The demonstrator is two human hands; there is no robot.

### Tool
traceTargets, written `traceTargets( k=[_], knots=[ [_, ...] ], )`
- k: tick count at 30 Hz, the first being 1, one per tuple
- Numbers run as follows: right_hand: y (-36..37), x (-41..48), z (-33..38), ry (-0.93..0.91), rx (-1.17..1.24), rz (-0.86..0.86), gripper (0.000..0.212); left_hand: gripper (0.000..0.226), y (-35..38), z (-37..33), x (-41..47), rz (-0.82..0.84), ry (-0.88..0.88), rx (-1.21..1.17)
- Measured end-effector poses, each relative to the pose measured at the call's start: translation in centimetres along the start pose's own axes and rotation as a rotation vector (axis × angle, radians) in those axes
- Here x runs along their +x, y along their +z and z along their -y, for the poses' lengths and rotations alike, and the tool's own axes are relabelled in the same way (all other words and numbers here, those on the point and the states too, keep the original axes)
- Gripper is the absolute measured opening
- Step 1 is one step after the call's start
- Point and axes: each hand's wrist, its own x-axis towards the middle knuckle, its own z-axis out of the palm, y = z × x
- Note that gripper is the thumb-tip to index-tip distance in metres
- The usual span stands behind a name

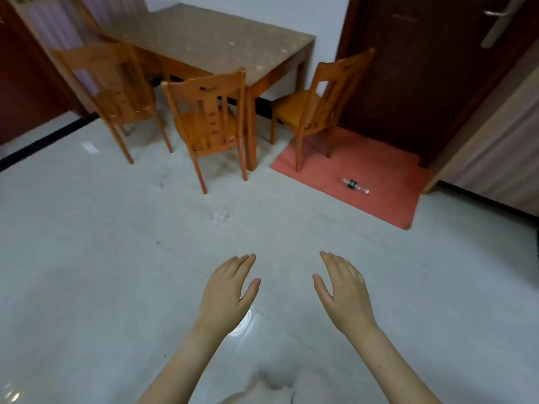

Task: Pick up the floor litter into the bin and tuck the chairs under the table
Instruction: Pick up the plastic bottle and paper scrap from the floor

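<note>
My left hand [227, 295] and my right hand [344, 293] hover palms-down over the pale tiled floor, fingers apart, holding nothing. Ahead stands a wooden table [204, 39] in the corner. Three orange wooden chairs stand pulled out from it: one at the left [108, 91], one in the middle [210, 118], and one at the right [318, 103] partly on a red mat. Litter lies on the floor: a clear crumpled piece [220, 215] ahead of my hands, a white scrap [90, 147] at the left, and a small black-and-white item [354, 185] on the mat. No bin is in view.
The red mat [379, 176] lies before a dark wooden door [423, 68] at the right. Another dark door [17, 83] is at the far left. A black floor strip [43, 138] runs along the left. Light cloth [262, 389] shows at the bottom edge.
</note>
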Motion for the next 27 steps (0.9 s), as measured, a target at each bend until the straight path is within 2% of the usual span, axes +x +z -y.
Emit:
traceTargets(
  k=[8, 14, 19, 27],
  knots=[
    [-2.8, 1.1, -6.1, 0.248, 0.006, -0.143, 0.067, 0.059, 3.5, -4.6, 9.7, 0.120, 0.213, -0.015],
    [-5.4, 6.4, -14.1, 0.340, 0.012, -0.173, 0.065, 0.057, 8.3, -10.6, 19.1, 0.194, 0.337, 0.001],
    [-9.5, 13.6, -22.3, 0.364, 0.025, -0.160, 0.064, 0.057, 12.7, -16.5, 28.4, 0.227, 0.334, 0.019],
    [-17.0, 27.1, -32.5, 0.293, -0.014, -0.151, 0.063, 0.055, 15.5, -24.7, 43.2, 0.143, 0.282, 0.010]
  ],
)
